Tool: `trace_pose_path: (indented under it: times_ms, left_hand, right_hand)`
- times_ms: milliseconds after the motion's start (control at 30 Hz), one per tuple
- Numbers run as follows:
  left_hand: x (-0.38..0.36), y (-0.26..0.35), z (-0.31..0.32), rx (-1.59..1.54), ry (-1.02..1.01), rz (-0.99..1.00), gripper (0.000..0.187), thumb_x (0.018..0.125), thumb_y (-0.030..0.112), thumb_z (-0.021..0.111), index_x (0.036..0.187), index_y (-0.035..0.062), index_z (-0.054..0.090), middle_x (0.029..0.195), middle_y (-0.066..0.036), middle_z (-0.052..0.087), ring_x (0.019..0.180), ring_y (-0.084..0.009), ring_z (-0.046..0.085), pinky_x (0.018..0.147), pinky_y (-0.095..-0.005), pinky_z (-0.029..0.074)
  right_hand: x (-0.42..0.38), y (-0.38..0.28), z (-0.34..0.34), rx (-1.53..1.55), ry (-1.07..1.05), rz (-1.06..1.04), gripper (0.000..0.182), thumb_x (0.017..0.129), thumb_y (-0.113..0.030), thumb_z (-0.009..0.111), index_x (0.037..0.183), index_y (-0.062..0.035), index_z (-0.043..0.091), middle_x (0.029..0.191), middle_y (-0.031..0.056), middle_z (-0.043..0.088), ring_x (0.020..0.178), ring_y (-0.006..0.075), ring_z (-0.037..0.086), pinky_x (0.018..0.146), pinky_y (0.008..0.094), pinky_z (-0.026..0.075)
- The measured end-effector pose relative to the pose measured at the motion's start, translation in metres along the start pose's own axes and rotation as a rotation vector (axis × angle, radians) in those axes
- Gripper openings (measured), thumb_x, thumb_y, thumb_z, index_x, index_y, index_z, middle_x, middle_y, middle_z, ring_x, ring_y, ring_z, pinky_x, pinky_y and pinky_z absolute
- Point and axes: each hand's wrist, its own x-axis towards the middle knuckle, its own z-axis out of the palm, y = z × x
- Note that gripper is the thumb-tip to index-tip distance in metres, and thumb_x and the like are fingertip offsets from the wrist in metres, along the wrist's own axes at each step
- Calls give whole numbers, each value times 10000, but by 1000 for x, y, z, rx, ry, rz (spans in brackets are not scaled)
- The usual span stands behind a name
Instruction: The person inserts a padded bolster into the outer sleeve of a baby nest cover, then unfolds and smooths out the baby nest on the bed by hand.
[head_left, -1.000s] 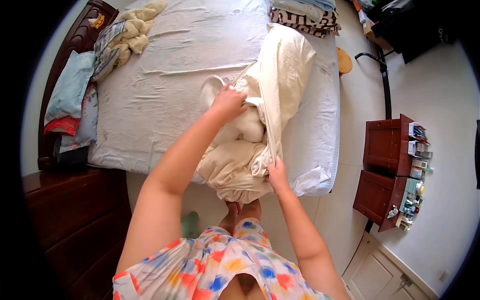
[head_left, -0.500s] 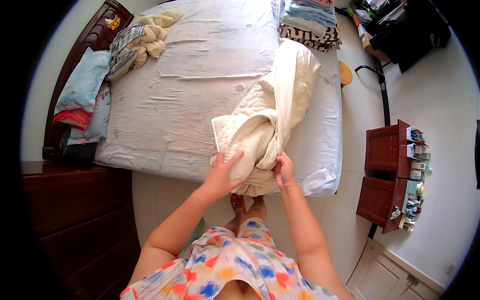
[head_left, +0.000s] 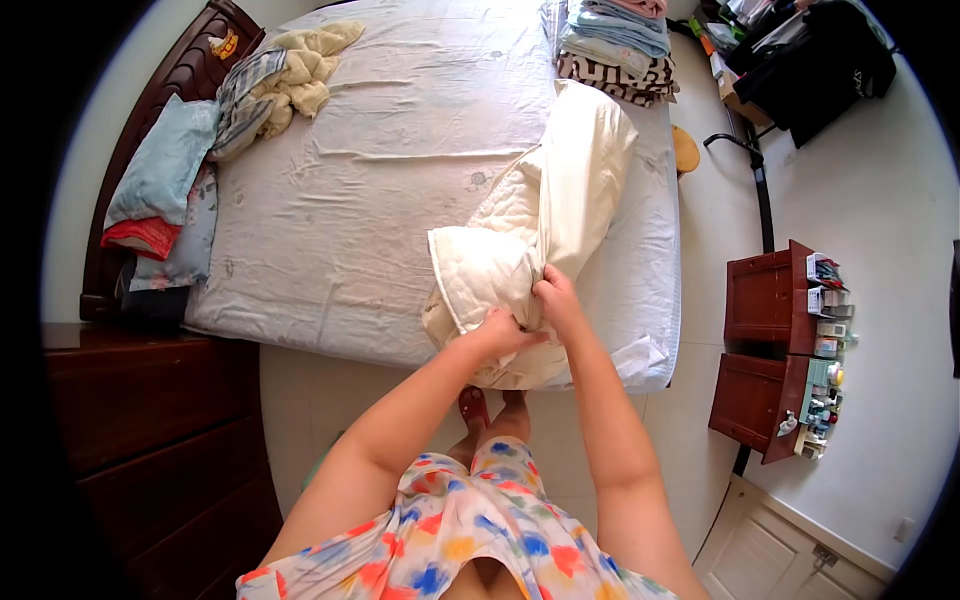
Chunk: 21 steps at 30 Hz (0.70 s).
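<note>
Head view. Since the earlier frame, the right hand [head_left: 560, 300] has moved up along the cream bedding, and the left hand [head_left: 500, 337] has shifted inward, closer to it. The left fingers, spread over the padding in that frame, are now bent. The quilted part [head_left: 478, 268] has flattened, its corner and bound edge turned toward the pillows. As a result, both hands work at the seam between the quilted part and the smooth part [head_left: 590, 165], rather than one of them pressing on the padding.

The right hand is nearly closed, thumb and fingers pinching a fold. The left hand is partly curled against the lower folds; how firmly it grips cannot be told. The bedding lies bunched along the near right portion of the bed [head_left: 340, 200], some folds hanging over the edge. The smooth part runs beside and partly over the quilted part; whether it encloses it is unclear.

Containers: on the dark red cabinets, an upper white basket [head_left: 814, 267] holds small upright items, and a lower white basket [head_left: 815, 301] stands next to it, contents indistinct. Nearby, a green rack [head_left: 819, 373] carries small bottles and jars. Folded cloths [head_left: 612, 45] are stacked at the bed's far right.
</note>
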Motion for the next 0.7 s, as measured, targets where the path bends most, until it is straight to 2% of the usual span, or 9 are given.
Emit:
trace_pose_path:
  times_ms: [133, 200, 267, 367, 400, 467, 567, 667, 700]
  left_hand:
    - [14, -36, -5, -157, -120, -73, 617, 791, 422, 685, 1218, -6, 559, 1149, -136, 635, 1002, -226, 616, 867, -324, 480]
    - [4, -27, -15, -440, -187, -233, 601, 811, 410, 655, 1196, -41, 561, 1138, -133, 639, 989, -216, 621, 855, -315, 481]
    - [10, -46, -12, -635, -153, -360, 565, 828, 381, 632, 1153, -77, 570, 1075, -130, 652, 920, -200, 632, 830, -311, 487]
    - [3, -43, -16, -408, -24, -380, 536, 825, 351, 614, 1156, -69, 581, 1057, -150, 639, 919, -251, 607, 805, -332, 471]
    - [0, -51, -7, -191, 150, -267, 522, 812, 334, 623, 1157, -55, 579, 1076, -157, 622, 964, -269, 589, 825, -346, 466]
    - [-5, -70, 11, 251, 496, -23, 501, 786, 300, 643, 1158, -28, 575, 1113, -170, 589, 1054, -305, 551, 863, -373, 455]
    - [-34, -45, -5, 207, 354, -216, 474, 747, 253, 660, 1132, -7, 563, 1169, -194, 540, 1153, -351, 473, 943, -406, 419]
    - [-41, -41, 12, 193, 691, 105, 423, 745, 200, 655, 1109, 7, 558, 1198, -204, 534, 1129, -349, 491, 961, -417, 410]
    - [-38, -40, 15, 174, 683, 97, 412, 746, 175, 647, 1111, 3, 563, 1150, -199, 555, 1073, -337, 521, 935, -405, 428]
  right_hand:
    - [17, 8, -10, 11, -99, 27, 338, 837, -55, 504, 1166, 1, 561, 1074, 73, 609, 973, 161, 564, 892, 268, 433]
    - [15, 8, -11, 128, -125, 18, 337, 850, -85, 556, 1176, 1, 558, 1128, 78, 597, 1000, 162, 556, 918, 282, 427]
    - [8, 9, -9, 12, -72, -109, 336, 849, -126, 605, 1162, -8, 567, 1104, 82, 581, 985, 180, 557, 896, 290, 443]
    - [-16, 33, -14, -485, 155, -261, 402, 846, -174, 647, 1205, -27, 544, 1133, 120, 532, 1050, 245, 534, 924, 330, 436]
    - [-29, 44, -15, -705, 254, -298, 434, 845, -188, 656, 1231, -35, 530, 1154, 139, 511, 1087, 273, 521, 944, 347, 429]
    - [-59, 57, -13, -749, 338, -239, 495, 831, -243, 676, 1255, -49, 511, 1178, 171, 472, 1111, 322, 493, 962, 383, 414]
    - [-84, 86, -12, -741, 274, -85, 691, 801, -346, 705, 1358, -61, 412, 1340, 243, 324, 1222, 402, 407, 1016, 426, 376]
    - [-99, 97, 5, -743, 148, -59, 818, 803, -367, 698, 1445, -71, 287, 1440, 277, 205, 1314, 440, 318, 1064, 437, 335]
    - [-101, 94, 8, -748, 149, -45, 826, 799, -366, 701, 1448, -73, 281, 1443, 278, 201, 1313, 441, 319, 1063, 437, 336]
